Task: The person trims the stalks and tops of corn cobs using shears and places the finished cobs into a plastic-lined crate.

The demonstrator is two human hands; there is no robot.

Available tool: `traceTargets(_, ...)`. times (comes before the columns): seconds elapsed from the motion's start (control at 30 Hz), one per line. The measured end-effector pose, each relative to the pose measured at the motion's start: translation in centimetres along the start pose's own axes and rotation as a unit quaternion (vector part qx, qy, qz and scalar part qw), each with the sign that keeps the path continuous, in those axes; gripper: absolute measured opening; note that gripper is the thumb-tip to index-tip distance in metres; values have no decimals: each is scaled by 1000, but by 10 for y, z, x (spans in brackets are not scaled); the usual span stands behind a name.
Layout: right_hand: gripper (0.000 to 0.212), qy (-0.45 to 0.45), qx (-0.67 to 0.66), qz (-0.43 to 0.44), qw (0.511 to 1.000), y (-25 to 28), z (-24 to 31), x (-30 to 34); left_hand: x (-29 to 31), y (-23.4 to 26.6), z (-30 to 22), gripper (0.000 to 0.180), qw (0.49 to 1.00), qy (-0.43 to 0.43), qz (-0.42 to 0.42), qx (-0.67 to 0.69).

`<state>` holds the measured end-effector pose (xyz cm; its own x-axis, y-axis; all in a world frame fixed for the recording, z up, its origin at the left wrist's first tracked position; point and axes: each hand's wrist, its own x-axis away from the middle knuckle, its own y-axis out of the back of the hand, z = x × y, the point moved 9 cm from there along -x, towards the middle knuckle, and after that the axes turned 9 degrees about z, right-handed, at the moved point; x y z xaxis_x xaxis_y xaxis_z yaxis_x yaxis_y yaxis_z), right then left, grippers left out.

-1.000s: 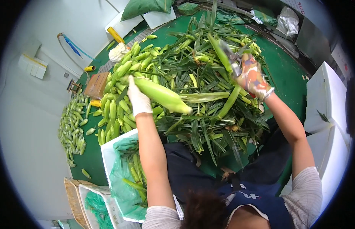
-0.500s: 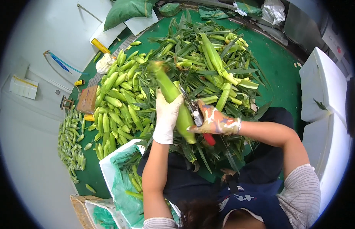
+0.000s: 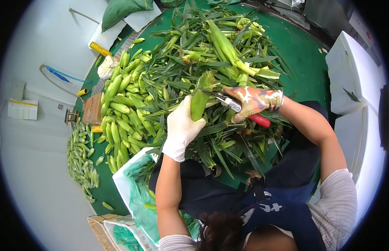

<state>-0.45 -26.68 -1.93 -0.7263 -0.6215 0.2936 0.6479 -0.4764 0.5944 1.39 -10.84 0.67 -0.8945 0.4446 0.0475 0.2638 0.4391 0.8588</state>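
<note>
My left hand, in a white glove, is closed around a green ear of corn still in its husk. The ear stands nearly upright, with its ragged tip pointing away from me. In a patterned, stained glove, my right hand grips pruning shears with a red handle. Their blades reach left to the upper part of the ear; whether they touch it I cannot tell. Beyond both hands spreads a large heap of stripped husks and leaves.
Left of the heap lies a pile of green corn ears, with smaller ears beyond it. A white foam box lined with green plastic stands by my left arm. A cardboard box sits near the wall. White foam boxes stand at right.
The shears have moved from beside the ear's lower part to near its tip, and my right hand has shifted right and up. The ear looks more upright. The whole view has shifted slightly.
</note>
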Motion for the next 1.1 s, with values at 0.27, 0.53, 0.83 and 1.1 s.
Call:
traceTargets(0.27,28,11,-421,-64,905,-8,-20,31,2,-6,24,53,914,-25,95,394)
traceTargets(0.53,39,150,-431,162,875,-61,33,16,13,-36,-11,55,700,-109,284,646)
traceTargets(0.83,20,138,-583,-154,786,26,-44,11,51,83,127,40,750,-4,-160,642)
traceTargets(1.1,45,-112,-142,-140,973,-23,-64,-5,117,79,478,52,578,230,-507,597)
